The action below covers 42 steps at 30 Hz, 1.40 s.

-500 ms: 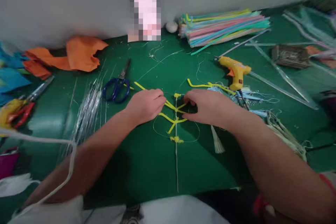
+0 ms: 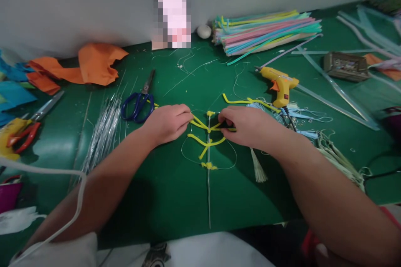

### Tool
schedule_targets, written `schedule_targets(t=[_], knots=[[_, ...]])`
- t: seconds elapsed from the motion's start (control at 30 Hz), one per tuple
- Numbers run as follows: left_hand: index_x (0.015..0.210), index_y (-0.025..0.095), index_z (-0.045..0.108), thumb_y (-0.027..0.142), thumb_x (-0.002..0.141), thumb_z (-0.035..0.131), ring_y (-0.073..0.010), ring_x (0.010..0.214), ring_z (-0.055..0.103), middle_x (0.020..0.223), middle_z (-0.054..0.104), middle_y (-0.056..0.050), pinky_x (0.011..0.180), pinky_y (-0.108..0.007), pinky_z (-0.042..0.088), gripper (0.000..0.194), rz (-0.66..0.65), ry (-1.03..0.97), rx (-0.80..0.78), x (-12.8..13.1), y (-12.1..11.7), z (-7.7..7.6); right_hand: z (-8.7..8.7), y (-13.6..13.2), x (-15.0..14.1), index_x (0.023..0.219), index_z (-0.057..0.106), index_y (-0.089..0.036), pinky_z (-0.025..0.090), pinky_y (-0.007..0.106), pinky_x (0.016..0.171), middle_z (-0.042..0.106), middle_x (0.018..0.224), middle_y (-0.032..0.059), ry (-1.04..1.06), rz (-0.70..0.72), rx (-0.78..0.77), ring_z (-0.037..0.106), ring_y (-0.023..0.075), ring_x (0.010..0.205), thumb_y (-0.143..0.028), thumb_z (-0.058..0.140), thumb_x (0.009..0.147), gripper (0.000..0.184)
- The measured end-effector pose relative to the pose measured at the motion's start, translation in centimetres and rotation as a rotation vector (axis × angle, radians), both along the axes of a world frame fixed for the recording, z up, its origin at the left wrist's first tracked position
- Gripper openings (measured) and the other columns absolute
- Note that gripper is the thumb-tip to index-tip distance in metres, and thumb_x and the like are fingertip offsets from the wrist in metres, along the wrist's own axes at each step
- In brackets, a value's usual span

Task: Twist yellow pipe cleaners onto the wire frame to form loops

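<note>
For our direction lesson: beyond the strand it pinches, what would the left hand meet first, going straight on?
Beyond the yellow pipe cleaner it pinches, the left hand would probably meet the slender grey stem first, though depth is unclear.

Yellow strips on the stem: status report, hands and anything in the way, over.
Left hand pinching yellow strips, left side. Right hand at right side, grip unclear. Strips meet at stem. Scissors, glue gun off to either side.
</note>
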<state>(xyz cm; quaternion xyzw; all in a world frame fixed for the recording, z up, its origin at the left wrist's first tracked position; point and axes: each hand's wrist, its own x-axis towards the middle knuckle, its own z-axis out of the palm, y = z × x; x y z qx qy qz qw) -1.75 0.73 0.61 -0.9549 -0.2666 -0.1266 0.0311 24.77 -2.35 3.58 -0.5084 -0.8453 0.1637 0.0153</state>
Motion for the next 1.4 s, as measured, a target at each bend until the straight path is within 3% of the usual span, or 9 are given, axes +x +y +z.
schedule_targets(t=[0.47, 0.6, 0.73, 0.9, 1.07, 1.2, 1.4], knots=[[0.095, 0.015, 0.067, 0.014, 0.091, 0.047, -0.0157, 0.073, 0.067, 0.101, 0.073, -0.007, 0.056, -0.026, 0.044, 0.020, 0.083, 0.026, 0.027, 0.6, -0.3, 0.5, 0.0, 0.0, 0.0, 0.093, 0.065, -0.020, 0.035, 0.029, 0.059, 0.069, 0.085, 0.0041, 0.014, -0.011, 0.005, 0.060, 0.0184, 0.073, -0.021, 0.056, 0.081, 0.015], [0.086, 0.016, 0.065, 0.015, 0.086, 0.048, -0.0149, 0.060, 0.059, 0.086, 0.071, -0.005, 0.048, -0.027, 0.034, 0.017, 0.145, 0.101, 0.034, 0.2, -0.2, 0.7, 0.0, 0.1, -0.1, 0.092, 0.065, -0.021, 0.036, 0.029, 0.060, 0.070, 0.085, 0.0039, 0.011, -0.023, -0.020, 0.059, 0.0187, 0.073, -0.022, 0.053, 0.083, 0.016], [0.081, 0.018, 0.062, 0.017, 0.082, 0.049, -0.0172, 0.063, 0.058, 0.080, 0.066, -0.004, 0.049, -0.029, 0.033, 0.013, 0.191, 0.166, 0.073, -0.8, 0.3, 1.3, -0.3, 0.4, 0.0, 0.092, 0.064, -0.022, 0.034, 0.029, 0.058, 0.070, 0.087, 0.0040, -0.007, -0.039, -0.045, 0.058, 0.0182, 0.073, -0.020, 0.050, 0.086, 0.016], [0.078, 0.019, 0.060, 0.018, 0.081, 0.051, -0.0186, 0.070, 0.058, 0.081, 0.063, -0.004, 0.054, -0.031, 0.035, 0.010, 0.392, 0.181, 0.154, -2.5, 1.2, 3.1, -0.3, 0.6, 0.0, 0.089, 0.063, -0.021, 0.034, 0.029, 0.057, 0.070, 0.086, 0.0041, -0.003, -0.042, -0.056, 0.057, 0.0175, 0.071, -0.021, 0.049, 0.089, 0.014], [0.084, 0.020, 0.060, 0.017, 0.081, 0.056, -0.0202, 0.085, 0.057, 0.090, 0.064, -0.005, 0.064, -0.032, 0.041, 0.007, 0.588, -0.009, 0.277, -4.5, 2.2, 4.7, -0.3, 0.4, 0.0, 0.087, 0.063, -0.021, 0.033, 0.029, 0.055, 0.069, 0.083, 0.0038, 0.022, -0.031, -0.034, 0.056, 0.0168, 0.069, -0.022, 0.049, 0.089, 0.014], [0.077, 0.022, 0.058, 0.013, 0.071, 0.061, -0.0172, 0.074, 0.053, 0.077, 0.059, -0.001, 0.063, -0.032, 0.042, 0.011, 0.571, -0.231, 0.401, -5.4, 2.7, 5.2, -0.3, 0.3, -0.1, 0.089, 0.066, -0.020, 0.033, 0.030, 0.055, 0.070, 0.082, 0.0045, 0.027, -0.040, -0.003, 0.057, 0.0180, 0.068, -0.023, 0.050, 0.089, 0.017], [0.075, 0.021, 0.058, 0.008, 0.066, 0.060, -0.0140, 0.065, 0.048, 0.072, 0.055, 0.000, 0.059, -0.031, 0.042, 0.016, 0.523, -0.374, 0.448, -4.5, 2.1, 5.7, -0.3, 0.5, -0.1, 0.101, 0.069, -0.020, 0.036, 0.030, 0.058, 0.072, 0.087, 0.0059, 0.046, -0.133, 0.059, 0.062, 0.0211, 0.075, -0.028, 0.053, 0.090, 0.021]])
